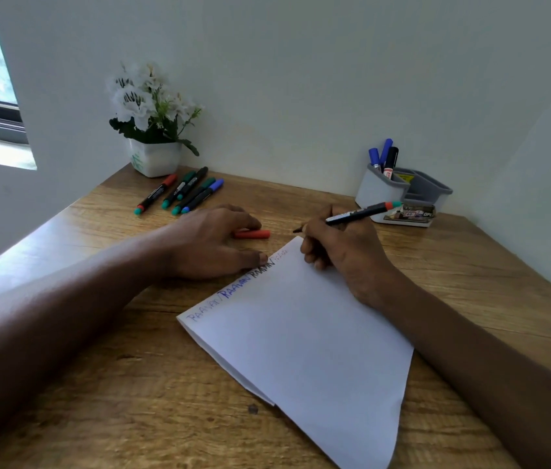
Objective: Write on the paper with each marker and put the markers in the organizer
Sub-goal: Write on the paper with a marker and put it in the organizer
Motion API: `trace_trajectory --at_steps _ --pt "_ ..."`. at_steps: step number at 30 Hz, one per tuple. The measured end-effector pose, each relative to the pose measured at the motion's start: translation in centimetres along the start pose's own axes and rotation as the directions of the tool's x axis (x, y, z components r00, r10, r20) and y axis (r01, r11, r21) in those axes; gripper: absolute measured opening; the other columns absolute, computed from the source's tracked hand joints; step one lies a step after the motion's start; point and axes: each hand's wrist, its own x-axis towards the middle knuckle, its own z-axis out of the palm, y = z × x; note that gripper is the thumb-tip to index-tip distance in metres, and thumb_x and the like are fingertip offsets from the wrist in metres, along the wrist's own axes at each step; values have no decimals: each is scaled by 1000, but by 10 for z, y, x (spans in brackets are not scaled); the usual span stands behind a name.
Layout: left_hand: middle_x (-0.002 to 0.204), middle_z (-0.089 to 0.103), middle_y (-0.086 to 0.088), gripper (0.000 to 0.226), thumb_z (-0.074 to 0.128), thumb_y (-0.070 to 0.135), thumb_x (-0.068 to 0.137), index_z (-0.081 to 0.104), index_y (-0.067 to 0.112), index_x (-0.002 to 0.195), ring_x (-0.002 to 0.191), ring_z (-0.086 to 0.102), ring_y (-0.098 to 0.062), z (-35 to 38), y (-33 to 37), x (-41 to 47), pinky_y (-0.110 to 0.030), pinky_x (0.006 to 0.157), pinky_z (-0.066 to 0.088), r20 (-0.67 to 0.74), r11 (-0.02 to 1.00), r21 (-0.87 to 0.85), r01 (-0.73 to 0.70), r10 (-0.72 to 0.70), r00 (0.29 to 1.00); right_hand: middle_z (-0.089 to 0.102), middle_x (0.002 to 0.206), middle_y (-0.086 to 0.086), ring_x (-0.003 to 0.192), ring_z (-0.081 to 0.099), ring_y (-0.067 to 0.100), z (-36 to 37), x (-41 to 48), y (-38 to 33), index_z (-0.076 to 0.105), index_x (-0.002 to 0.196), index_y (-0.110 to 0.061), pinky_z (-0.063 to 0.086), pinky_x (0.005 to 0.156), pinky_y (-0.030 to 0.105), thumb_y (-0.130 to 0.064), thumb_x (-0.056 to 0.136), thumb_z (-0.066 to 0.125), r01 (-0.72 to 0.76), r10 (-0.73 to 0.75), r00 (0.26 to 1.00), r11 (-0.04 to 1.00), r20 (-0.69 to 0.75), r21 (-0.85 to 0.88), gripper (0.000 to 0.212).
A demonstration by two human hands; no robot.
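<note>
I see my right hand (341, 252) clamped round the uncapped marker (358, 213), which sits just past the far corner of the paper (301, 333). Its long axis runs left to right, nib pointing left and orange-and-teal tail toward the organizer (379, 191). My left hand (210, 242) lies loose with its thumb on the paper's edge, the red cap (252, 234) beside its fingers

Matt grained wood table (132, 384), smooth white paper (301, 333), glossy grey plastic organizer (379, 191), plastic markers (179, 191)
</note>
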Motion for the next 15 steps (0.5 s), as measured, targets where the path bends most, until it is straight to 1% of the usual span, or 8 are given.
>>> trace_trajectory --at_steps 1,3,5,9,11,12,13,15 --pt "147 53 7 58 61 59 90 56 31 141 131 50 -15 1 0 0 -37 108 43 -53 1000 -16 -5 4 999 70 62 8 52 62 19 -1 2 0 66 87 0 47 46 25 -5 93 64 -25 24 1000 996 16 84 8" --pt "131 65 10 44 65 53 91 66 31 129 117 58 -11 5 -2 0 -32 95 48 -166 1000 -17 -11 8 986 71 67 10 57 64 20 -3 5 -1 68 100 3 48 47 24 -3 93 62 -67 57 997 976 54 206 11" --pt "119 70 11 33 68 48 90 72 32 118 106 59 -8 6 -4 1 -28 83 45 -238 1000 -5 -6 4 971 73 76 11 63 66 19 -6 6 -1 72 100 -2 49 50 24 -8 94 61 -87 64 993 963 96 255 14" --pt "100 69 16 20 72 48 88 74 34 102 92 58 -3 7 -6 3 -18 67 40 -296 999 -41 -4 -8 955 75 85 11 72 68 18 -10 6 -1 77 102 -8 49 55 24 -30 100 55 -84 36 983 959 179 271 31" --pt "99 69 18 14 73 41 89 74 34 102 90 61 0 8 -7 3 -10 67 40 -323 990 -137 -19 -26 946 76 88 12 75 68 18 -12 5 0 77 104 -8 49 56 24 -35 101 51 -82 24 979 957 202 280 37" --pt "98 70 19 12 73 36 90 74 34 102 90 62 2 8 -8 3 -9 68 41 -341 981 -192 -32 -36 939 76 89 12 75 68 19 -12 5 0 78 104 -9 49 57 24 -33 102 49 -77 16 978 955 210 287 37" --pt "95 72 19 11 74 34 90 74 35 101 89 63 3 8 -9 3 -10 70 44 -354 969 -241 -48 -42 934 77 88 12 75 68 19 -13 4 0 78 102 -10 49 57 24 -29 102 48 -75 9 976 952 219 296 36" --pt "91 74 17 10 74 33 91 75 35 100 88 66 0 8 -10 3 -21 75 54 -340 945 -317 -80 -35 940 77 86 12 74 68 19 -15 4 -1 77 100 -11 49 56 23 -20 100 47 -72 -2 973 947 230 313 31"
